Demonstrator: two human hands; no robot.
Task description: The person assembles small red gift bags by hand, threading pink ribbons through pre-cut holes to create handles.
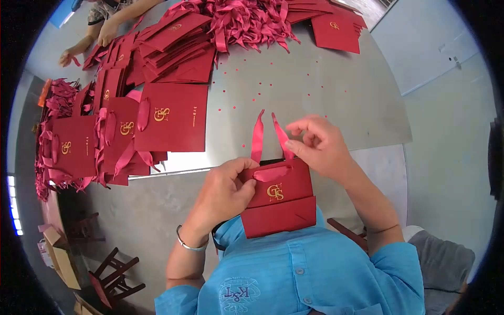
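Observation:
A small dark red paper bag (281,216) with a gold logo rests against the front of my blue shirt, its lower part folded. My left hand (224,190) grips the bag's upper left edge, thumb on the front and fingers at the top. One pink ribbon handle (272,174) loops across the front panel. From the bag's mouth two loose pink ribbon ends stand up, a left one (257,137) and a right one (281,134). Beside the right end is my right hand (317,144), thumb at the ribbon and index finger apart from the thumb.
Finished-looking red bags (176,113) with ribbons lie at the left of the metal table (367,105). Behind them are flat bag stacks (176,44) and a ribbon heap (247,23). Small red dots are scattered over the tabletop. Another person's hand (108,32) works far left. A wooden stool (116,275) stands below.

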